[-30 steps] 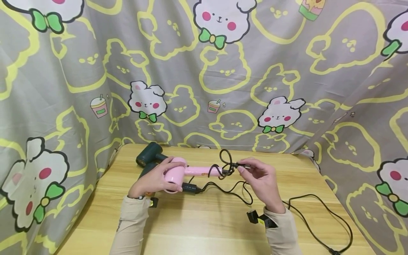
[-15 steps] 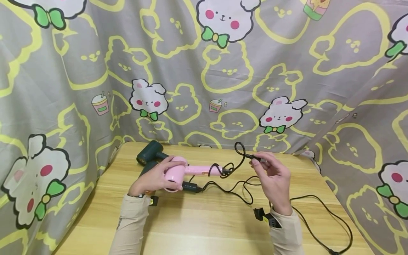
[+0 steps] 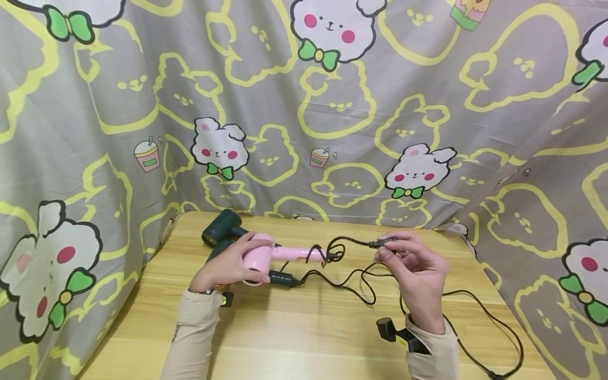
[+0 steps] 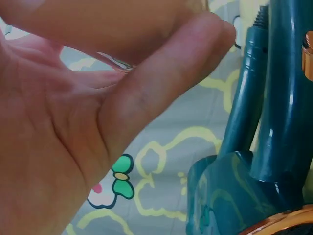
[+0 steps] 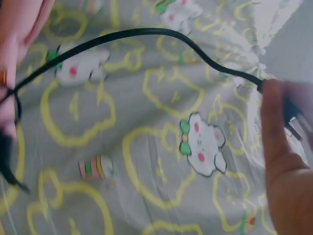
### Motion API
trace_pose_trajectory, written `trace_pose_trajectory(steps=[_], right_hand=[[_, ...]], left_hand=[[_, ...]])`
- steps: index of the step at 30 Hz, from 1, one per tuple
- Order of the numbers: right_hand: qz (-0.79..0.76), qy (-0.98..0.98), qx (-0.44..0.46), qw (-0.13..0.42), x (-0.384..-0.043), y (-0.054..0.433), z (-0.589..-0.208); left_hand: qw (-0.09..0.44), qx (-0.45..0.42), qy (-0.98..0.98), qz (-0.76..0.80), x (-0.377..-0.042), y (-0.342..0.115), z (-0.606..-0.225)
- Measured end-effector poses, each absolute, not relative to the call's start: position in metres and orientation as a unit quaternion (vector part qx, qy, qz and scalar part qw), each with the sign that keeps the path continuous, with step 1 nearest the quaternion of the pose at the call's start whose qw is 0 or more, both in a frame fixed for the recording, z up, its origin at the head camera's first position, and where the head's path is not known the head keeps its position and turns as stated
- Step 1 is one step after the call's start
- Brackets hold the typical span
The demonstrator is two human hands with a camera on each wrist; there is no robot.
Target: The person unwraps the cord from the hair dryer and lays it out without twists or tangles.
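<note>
My left hand (image 3: 233, 262) grips the barrel of a pink hair dryer (image 3: 296, 254), its thumb along the near side. The dryer's handle points right, and a black cord (image 3: 351, 239) is looped around the handle's end. From there the cord arcs over to my right hand (image 3: 420, 272), which pinches it at the plug (image 3: 378, 244). In the right wrist view the dark plug (image 5: 292, 113) shows partly behind the thumb, and the cord (image 5: 132, 32) bends in one long curve.
Two dark green hair dryers lie behind and under my left hand; one barrel (image 3: 222, 227) is at the back left, and a handle (image 3: 282, 278) sticks out below the pink dryer. Another black cord (image 3: 521, 343) snakes across the wooden table (image 3: 294, 338) to the right. Patterned curtains (image 3: 266, 105) surround it.
My right hand has moved right with the plug, drawing the cord out. The loop near the plug has opened into an arc. My left hand and the pink hair dryer have barely moved.
</note>
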State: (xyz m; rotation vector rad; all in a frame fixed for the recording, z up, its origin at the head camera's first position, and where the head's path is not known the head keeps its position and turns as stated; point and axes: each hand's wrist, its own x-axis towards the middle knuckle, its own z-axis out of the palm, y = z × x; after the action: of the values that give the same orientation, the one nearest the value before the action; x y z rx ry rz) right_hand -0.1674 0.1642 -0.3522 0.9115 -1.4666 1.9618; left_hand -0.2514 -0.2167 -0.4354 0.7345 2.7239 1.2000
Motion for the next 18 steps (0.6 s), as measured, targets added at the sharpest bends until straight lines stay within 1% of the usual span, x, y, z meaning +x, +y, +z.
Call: trace_pose_trajectory(steps=[7, 10, 14, 18], right_hand=[[0.688, -0.66, 0.293, 0.067, -0.167, 0.169, -0.352], [0.663, -0.694, 0.282, 0.001, -0.17, 0.172, -0.355], [0.643, -0.707, 0.289, -0.049, -0.18, 0.179, -0.361], [0.626, -0.717, 0.297, -0.076, -0.192, 0.189, -0.368]], left_hand=[[0.007, 0.252, 0.871, 0.421, -0.248, -0.221, -0.432], [0.003, 0.254, 0.868, 0.426, -0.248, -0.223, -0.432], [-0.002, 0.249, 0.866, 0.433, -0.247, -0.225, -0.431], [-0.005, 0.247, 0.864, 0.44, -0.247, -0.229, -0.43]])
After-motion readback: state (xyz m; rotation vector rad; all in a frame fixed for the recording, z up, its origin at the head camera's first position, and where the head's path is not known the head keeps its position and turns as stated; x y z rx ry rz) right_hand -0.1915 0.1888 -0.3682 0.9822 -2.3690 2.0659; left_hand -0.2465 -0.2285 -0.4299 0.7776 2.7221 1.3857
